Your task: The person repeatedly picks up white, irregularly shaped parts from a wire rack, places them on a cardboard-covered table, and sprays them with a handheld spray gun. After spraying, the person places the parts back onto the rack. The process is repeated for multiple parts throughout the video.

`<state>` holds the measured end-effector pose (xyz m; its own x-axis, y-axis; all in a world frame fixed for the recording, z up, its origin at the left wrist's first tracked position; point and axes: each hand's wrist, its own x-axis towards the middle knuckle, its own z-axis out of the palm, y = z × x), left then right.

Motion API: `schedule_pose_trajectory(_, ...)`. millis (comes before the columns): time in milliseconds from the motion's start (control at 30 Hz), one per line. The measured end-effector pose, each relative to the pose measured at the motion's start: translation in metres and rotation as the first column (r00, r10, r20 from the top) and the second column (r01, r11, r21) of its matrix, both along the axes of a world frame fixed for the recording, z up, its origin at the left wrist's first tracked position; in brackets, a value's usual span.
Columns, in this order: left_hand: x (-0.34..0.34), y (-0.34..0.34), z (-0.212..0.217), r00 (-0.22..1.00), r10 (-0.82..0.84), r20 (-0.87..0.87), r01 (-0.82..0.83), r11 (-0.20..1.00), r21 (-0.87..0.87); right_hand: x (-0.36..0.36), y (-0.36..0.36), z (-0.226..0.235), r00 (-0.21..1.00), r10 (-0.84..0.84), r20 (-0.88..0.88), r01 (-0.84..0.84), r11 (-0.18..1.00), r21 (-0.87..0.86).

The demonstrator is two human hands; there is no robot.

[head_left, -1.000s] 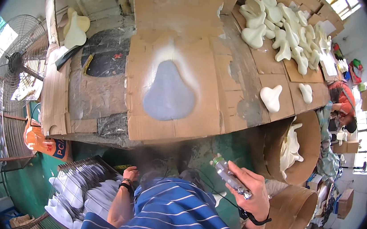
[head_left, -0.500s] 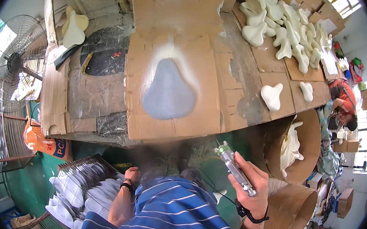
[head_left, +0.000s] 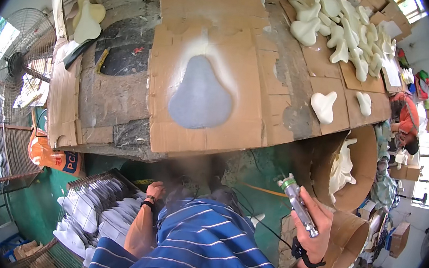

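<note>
The right hand (head_left: 314, 231) is closed around a spray gun (head_left: 298, 205), held up near the body, while the left hand (head_left: 155, 190) reaches low toward the white shapes (head_left: 91, 210) in the rack, grip unclear, so picking a shape for the cardboard (head_left: 204, 80) on the table seems next.

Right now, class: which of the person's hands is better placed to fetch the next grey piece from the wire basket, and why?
Probably the left. The left hand hangs low right beside the wire basket of grey pieces and looks empty. The right hand is on the far side, gripping a spray gun.
</note>
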<state>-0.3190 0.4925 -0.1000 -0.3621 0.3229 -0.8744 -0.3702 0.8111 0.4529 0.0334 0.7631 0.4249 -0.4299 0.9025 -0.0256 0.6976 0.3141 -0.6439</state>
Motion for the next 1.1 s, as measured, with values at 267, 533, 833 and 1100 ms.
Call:
schedule_pose_trajectory(267,-0.009,0.0,0.012,0.999,0.007,-0.045,-0.007,1.0,-0.006,-0.013,-0.011,-0.018,0.974,0.112,-0.195,-0.131,0.987,-0.089)
schedule_pose_trajectory(533,-0.021,0.089,0.099,0.864,-0.245,-0.44,0.325,0.939,0.116,0.016,-0.007,-0.007,0.994,0.067,-0.081,-0.077,0.988,-0.134)
schedule_pose_trajectory(833,-0.043,0.251,0.106,0.51,0.008,-0.86,0.334,0.92,0.206,-0.003,0.0,-0.003,0.984,0.102,-0.144,-0.092,0.993,0.076)
schedule_pose_trajectory(1100,-0.031,0.303,0.106,0.426,-0.127,-0.896,0.306,0.952,0.01,0.002,0.006,-0.006,0.983,0.112,-0.143,-0.119,0.992,-0.036)
